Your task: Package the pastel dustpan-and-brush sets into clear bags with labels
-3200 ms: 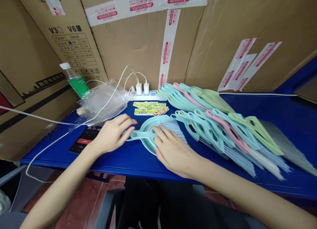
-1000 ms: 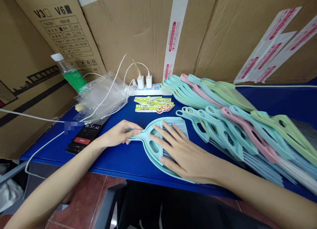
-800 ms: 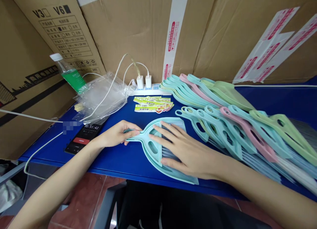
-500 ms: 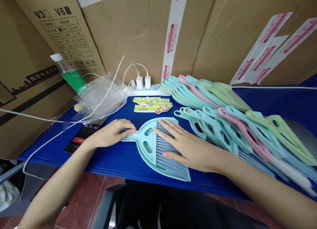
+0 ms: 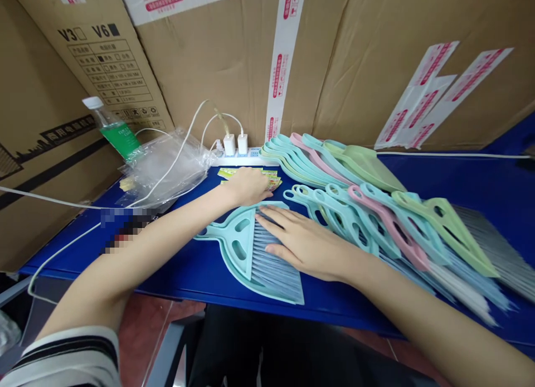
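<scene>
A light-blue hand brush lies in a matching dustpan, handles to the left. My right hand rests flat on its grey bristles near the pan's far edge, fingers stretched out and spread. Beyond the pan, my left hand is over a small pile of green-and-white printed cards and covers most of them. Its fingers curl down and are mostly hidden, so I cannot see whether a card is held.
At the right lie a row of hand brushes and a nested row of dustpans. A power strip with chargers stands behind the cards. Clear plastic bags, a bottle and a white cable are at the left. Cardboard boxes wall the back.
My left hand has let go of the handle ends and moved away and right, onto the printed cards. My right hand stays on the bristles. The view has shifted slightly.
</scene>
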Tool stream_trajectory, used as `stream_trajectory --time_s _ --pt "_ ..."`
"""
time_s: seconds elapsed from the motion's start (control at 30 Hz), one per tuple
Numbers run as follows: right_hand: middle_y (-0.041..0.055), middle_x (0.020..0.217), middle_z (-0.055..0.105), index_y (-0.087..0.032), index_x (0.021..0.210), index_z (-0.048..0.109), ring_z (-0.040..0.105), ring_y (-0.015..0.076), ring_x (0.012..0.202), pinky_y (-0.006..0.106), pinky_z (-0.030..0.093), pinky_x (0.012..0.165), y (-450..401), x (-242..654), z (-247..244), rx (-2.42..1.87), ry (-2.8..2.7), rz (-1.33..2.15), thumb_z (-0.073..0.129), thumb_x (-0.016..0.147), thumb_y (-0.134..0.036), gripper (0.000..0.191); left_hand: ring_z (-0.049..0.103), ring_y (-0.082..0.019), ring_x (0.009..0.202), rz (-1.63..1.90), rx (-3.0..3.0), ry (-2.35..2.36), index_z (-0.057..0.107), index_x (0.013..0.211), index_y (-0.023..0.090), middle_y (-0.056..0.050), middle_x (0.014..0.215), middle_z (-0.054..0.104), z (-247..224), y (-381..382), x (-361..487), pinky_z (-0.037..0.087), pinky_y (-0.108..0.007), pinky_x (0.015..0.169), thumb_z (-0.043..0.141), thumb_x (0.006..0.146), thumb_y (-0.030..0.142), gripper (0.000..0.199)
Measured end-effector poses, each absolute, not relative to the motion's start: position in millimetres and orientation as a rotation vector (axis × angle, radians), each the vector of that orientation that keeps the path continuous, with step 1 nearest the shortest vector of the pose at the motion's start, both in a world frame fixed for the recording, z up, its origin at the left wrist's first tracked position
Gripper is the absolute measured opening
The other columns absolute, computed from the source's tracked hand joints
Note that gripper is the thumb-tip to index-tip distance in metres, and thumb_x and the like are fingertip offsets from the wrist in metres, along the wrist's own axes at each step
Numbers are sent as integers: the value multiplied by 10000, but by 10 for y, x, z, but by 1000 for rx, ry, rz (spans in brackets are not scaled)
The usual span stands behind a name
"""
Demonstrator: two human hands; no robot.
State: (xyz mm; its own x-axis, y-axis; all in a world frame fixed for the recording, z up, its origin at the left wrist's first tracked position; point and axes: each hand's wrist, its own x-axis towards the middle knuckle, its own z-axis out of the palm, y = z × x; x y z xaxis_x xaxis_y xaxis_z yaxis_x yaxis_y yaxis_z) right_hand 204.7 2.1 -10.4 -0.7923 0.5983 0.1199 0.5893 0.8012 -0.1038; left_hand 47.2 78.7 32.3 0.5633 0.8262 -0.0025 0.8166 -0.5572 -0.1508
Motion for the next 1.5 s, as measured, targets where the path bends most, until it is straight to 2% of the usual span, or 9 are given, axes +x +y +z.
stream_trajectory --time_s 0.13,0.33,0.5,0.67,0.77,0.9,1.1,1.37,1.5 --pt "198 1386 573 -46 1364 537 503 299 1312 466 453 1054 48 2069 -77 -920 -2816 -35 379 1003 -342 493 685 -314 1011 142 -2622 -1393 732 905 116 -161 950 735 298 828 543 499 -372 882 636 873 314 222" --pt "164 1213 662 -95 1234 619 604 281 1125 459 478 973 62 2093 -18 -981 -2794 -34 415 901 -73 391 710 -282 889 155 -2522 -1391 728 912 105 -147 858 735 362 795 505 512 -343 763 485 886 126 245" --pt "131 990 664 -128 1003 622 622 258 922 386 511 782 75 2135 93 -1245 -2620 10 349 745 67 423 715 -284 828 63 -2465 -1317 722 944 116 -141 865 743 394 595 282 512 -354 674 429 927 170 298" --pt "121 1004 659 -125 1064 559 628 234 944 341 518 748 80 2188 126 -1294 -2441 50 314 744 87 456 719 -149 771 -401 -2637 -499 704 1001 179 -28 884 771 279 238 -11 508 -251 616 387 997 161 317" --pt "141 1099 663 -101 1140 570 627 245 1027 377 532 835 84 2184 95 -1169 -2469 41 346 818 54 422 725 -123 844 -465 -2744 -249 695 982 158 -18 976 776 240 56 -57 520 -234 630 384 1010 132 313" --pt "158 1165 680 -90 1154 632 639 268 1076 429 543 902 105 2176 23 -999 -2616 -23 433 952 -133 287 726 -112 827 -508 -2875 -227 695 1001 152 -15 960 779 212 -75 2 527 -229 631 404 1011 139 292" --pt "202 1388 569 -39 1328 568 485 322 1331 494 473 1044 145 2215 -97 -948 -2706 -87 498 971 -363 487 717 -124 781 -485 -2962 -195 709 972 167 -42 852 768 103 -148 41 543 -217 673 400 1006 163 311" --pt "208 1487 447 -56 1330 582 403 341 1383 515 468 1043 119 2227 -147 -1047 -2738 -46 467 974 -400 508 689 -142 753 -376 -3019 -224 702 939 189 -58 811 735 46 -187 41 551 -237 676 412 976 173 293" --pt "208 1498 436 -52 1347 567 404 337 1383 504 462 1051 116 2238 -161 -1042 -2735 -17 435 982 -404 523 673 -158 776 -360 -3046 -202 700 921 187 -67 833 722 48 -185 46 553 -260 683 432 988 274 289"
